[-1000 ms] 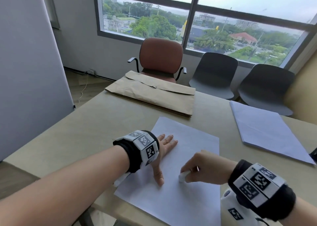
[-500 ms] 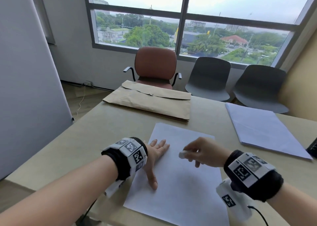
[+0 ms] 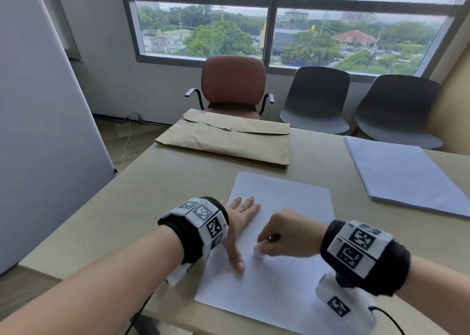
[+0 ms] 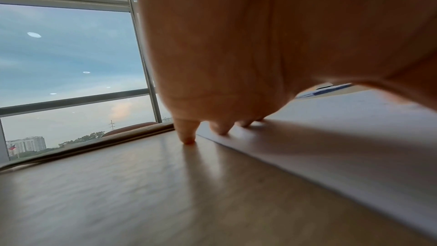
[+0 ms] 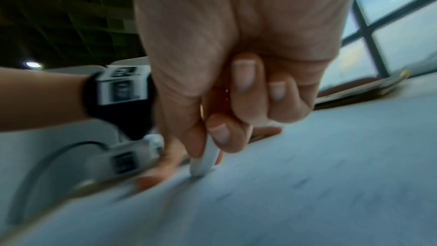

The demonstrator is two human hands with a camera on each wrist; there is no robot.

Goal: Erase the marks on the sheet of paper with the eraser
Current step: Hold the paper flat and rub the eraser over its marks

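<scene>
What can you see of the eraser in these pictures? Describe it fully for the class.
The eraser is a small white block with rounded edges, looking soft and rubbery. It stands tilted, lower end pressed on the sheet of paper near its left side. The right hand pinches its upper part between thumb and fingers, hiding most of it. Blur hides finer detail.

The sheet of paper (image 3: 279, 281) is lying flat on the tabletop (image 3: 127, 207), white and unfolded, its near edge close to the tabletop's front edge. No marks are showing clearly on it. The eraser (image 3: 257, 250) is small, white and block-shaped, standing tilted with its lower end touching the sheet's left-middle area (image 5: 203, 158).
</scene>
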